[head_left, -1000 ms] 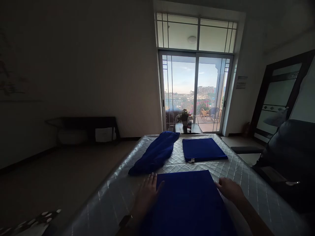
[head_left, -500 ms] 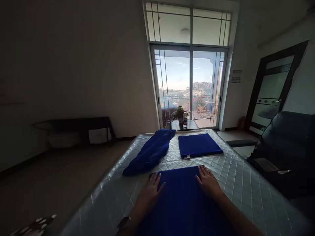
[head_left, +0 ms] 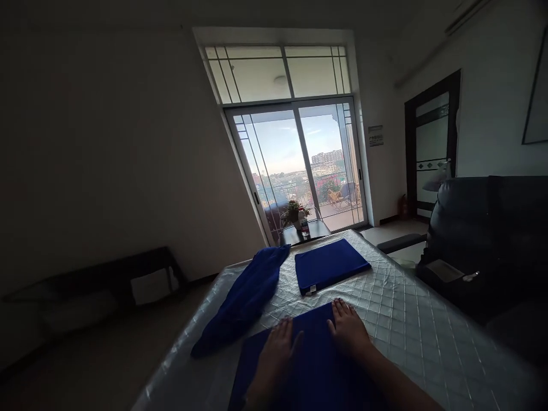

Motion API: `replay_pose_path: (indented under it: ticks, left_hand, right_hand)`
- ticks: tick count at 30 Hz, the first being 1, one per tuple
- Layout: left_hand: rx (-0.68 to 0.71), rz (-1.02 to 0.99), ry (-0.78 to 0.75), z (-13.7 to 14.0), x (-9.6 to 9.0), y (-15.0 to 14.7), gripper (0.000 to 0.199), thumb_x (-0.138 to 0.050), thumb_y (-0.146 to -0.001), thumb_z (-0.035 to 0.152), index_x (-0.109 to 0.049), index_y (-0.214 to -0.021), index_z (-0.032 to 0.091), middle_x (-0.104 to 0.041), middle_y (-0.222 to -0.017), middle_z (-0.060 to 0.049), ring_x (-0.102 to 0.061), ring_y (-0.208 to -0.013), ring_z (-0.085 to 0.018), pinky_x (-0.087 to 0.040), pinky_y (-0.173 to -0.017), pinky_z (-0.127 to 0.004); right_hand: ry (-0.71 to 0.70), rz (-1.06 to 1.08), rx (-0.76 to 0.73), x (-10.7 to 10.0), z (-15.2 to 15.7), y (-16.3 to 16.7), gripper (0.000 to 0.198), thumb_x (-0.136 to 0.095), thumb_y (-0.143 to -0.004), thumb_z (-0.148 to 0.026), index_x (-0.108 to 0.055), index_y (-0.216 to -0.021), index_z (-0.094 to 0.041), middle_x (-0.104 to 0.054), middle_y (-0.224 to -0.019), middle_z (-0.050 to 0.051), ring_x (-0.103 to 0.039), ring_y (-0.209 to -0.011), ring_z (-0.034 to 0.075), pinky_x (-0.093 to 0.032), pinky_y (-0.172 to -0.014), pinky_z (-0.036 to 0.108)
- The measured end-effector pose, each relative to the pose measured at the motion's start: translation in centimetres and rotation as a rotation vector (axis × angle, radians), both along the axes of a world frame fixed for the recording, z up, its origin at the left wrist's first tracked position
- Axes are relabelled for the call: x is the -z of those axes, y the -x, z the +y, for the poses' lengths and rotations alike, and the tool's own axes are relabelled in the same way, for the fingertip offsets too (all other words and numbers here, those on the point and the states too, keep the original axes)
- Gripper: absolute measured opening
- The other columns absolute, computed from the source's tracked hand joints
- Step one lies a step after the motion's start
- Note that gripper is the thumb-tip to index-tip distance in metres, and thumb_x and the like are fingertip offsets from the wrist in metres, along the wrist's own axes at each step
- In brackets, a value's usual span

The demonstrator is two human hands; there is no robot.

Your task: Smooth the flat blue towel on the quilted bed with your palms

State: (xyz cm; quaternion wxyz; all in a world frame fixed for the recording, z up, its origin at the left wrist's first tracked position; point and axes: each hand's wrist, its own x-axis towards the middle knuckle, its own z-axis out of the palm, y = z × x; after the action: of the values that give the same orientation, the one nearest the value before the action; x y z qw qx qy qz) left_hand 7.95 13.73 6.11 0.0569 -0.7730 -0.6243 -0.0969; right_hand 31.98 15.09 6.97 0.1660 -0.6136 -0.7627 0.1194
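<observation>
Both my hands lie on a flat blue cloth [head_left: 312,354] spread on the table nearest me. My left hand [head_left: 276,351] rests on its upper left area, fingers out and slightly blurred. At the cloth's far right corner is my right hand [head_left: 349,328], its fingers stretched flat. Beyond it sits a neatly folded blue cloth [head_left: 329,265] with a small white label on its near edge. To the left, a loose, crumpled blue cloth [head_left: 244,302] lies lengthwise.
A silvery quilted cover [head_left: 411,325] drapes the table. Past its far end stand a small dark table [head_left: 317,229], a potted plant [head_left: 293,211] and a bottle [head_left: 303,222], before a glass sliding door [head_left: 278,154]. A dark leather chair [head_left: 479,228] is at right.
The view has turned right and tilted. My left hand has moved inward from the near cloth's left edge onto its surface; my right hand stays at the far right corner.
</observation>
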Motion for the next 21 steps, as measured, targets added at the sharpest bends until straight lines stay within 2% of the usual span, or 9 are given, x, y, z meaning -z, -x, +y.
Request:
replay_pose_path:
  ticks: [2, 3, 5, 7, 9, 12, 14, 18, 21]
  left_hand:
    - [0.112, -0.093, 0.121, 0.7, -0.9, -4.7, 0.066, -0.027, -0.101, 0.056, -0.04, -0.156, 0.022, -0.04, -0.164, -0.012, -0.033, -0.153, -0.026, -0.032, -0.125, -0.047]
    - [0.16, -0.139, 0.127, 1.1, -1.2, -6.9, 0.067, -0.026, -0.101, 0.056, -0.037, -0.157, 0.021, -0.039, -0.164, -0.014, -0.029, -0.154, -0.025, -0.03, -0.126, -0.047]
    - [0.26, -0.169, 0.134, 1.8, -1.3, -10.3, 0.063, -0.022, -0.103, 0.047, -0.033, -0.159, 0.019, -0.035, -0.166, -0.015, -0.025, -0.156, -0.027, -0.027, -0.127, -0.054]
    - [0.317, -0.162, 0.132, 2.4, -0.9, -12.2, 0.06, -0.018, -0.104, 0.038, -0.035, -0.158, 0.018, -0.035, -0.166, -0.015, -0.024, -0.156, -0.028, -0.026, -0.126, -0.057]
    - [0.318, -0.146, 0.142, 2.7, -0.4, -12.6, 0.06, -0.015, -0.104, 0.035, -0.038, -0.157, 0.021, -0.035, -0.166, -0.014, -0.025, -0.156, -0.027, -0.026, -0.127, -0.054]
    - [0.254, -0.132, 0.167, 2.5, 0.0, -11.1, 0.062, -0.014, -0.103, 0.043, -0.035, -0.159, 0.024, -0.034, -0.166, -0.011, -0.024, -0.156, -0.025, -0.024, -0.128, -0.049]
    - [0.181, -0.118, 0.185, 2.1, -0.1, -9.2, 0.067, -0.015, -0.102, 0.05, -0.032, -0.16, 0.021, -0.033, -0.167, -0.013, -0.023, -0.156, -0.026, -0.023, -0.128, -0.05]
    - [0.022, -0.086, 0.203, 0.9, -0.6, -4.1, 0.074, -0.016, -0.101, 0.054, -0.033, -0.158, 0.01, -0.032, -0.166, -0.018, -0.024, -0.155, -0.029, -0.022, -0.128, -0.052]
    - [-0.083, -0.029, 0.155, -0.3, -0.9, 0.6, 0.073, -0.017, -0.1, 0.054, -0.038, -0.156, 0.011, -0.038, -0.164, -0.015, -0.029, -0.153, -0.026, -0.026, -0.127, -0.046]
  right_hand:
    - [-0.026, -0.003, -0.008, 0.4, 0.2, -0.1, 0.067, -0.027, -0.1, -0.039, -0.029, -0.158, -0.005, -0.023, -0.167, 0.015, -0.018, -0.156, 0.026, -0.015, -0.127, 0.046]
    - [-0.041, -0.008, -0.022, 0.6, 0.2, -0.1, 0.065, -0.027, -0.1, -0.037, -0.03, -0.157, -0.006, -0.024, -0.166, 0.015, -0.019, -0.156, 0.027, -0.015, -0.127, 0.046]
    - [-0.068, -0.019, -0.058, 0.9, 0.3, -0.2, 0.064, -0.03, -0.1, -0.035, -0.031, -0.158, -0.008, -0.024, -0.166, 0.014, -0.02, -0.156, 0.027, -0.016, -0.127, 0.047]
    - [-0.085, -0.02, -0.083, 1.1, 0.2, -0.4, 0.064, -0.034, -0.099, -0.036, -0.03, -0.159, -0.011, -0.024, -0.167, 0.013, -0.021, -0.155, 0.027, -0.017, -0.127, 0.047]
    - [-0.089, -0.014, -0.091, 1.0, 0.1, -0.5, 0.065, -0.037, -0.099, -0.037, -0.03, -0.159, -0.012, -0.025, -0.167, 0.013, -0.02, -0.156, 0.027, -0.016, -0.127, 0.046]
    - [-0.076, -0.005, -0.085, 0.5, -0.2, -0.5, 0.064, -0.035, -0.1, -0.035, -0.031, -0.158, -0.009, -0.024, -0.166, 0.014, -0.019, -0.156, 0.028, -0.016, -0.128, 0.046]
    - [-0.055, 0.011, -0.052, 0.1, -0.3, -0.5, 0.063, -0.03, -0.1, -0.034, -0.032, -0.157, -0.006, -0.025, -0.166, 0.015, -0.019, -0.156, 0.028, -0.016, -0.127, 0.047]
    - [-0.016, 0.045, -0.008, -0.3, -0.4, -0.3, 0.064, -0.025, -0.101, -0.033, -0.03, -0.156, -0.003, -0.025, -0.166, 0.015, -0.019, -0.156, 0.026, -0.015, -0.127, 0.045]
    - [-0.009, 0.04, -0.013, -0.3, -0.3, -0.3, 0.065, -0.023, -0.1, -0.034, -0.029, -0.157, -0.003, -0.023, -0.166, 0.014, -0.017, -0.156, 0.025, -0.013, -0.127, 0.044]
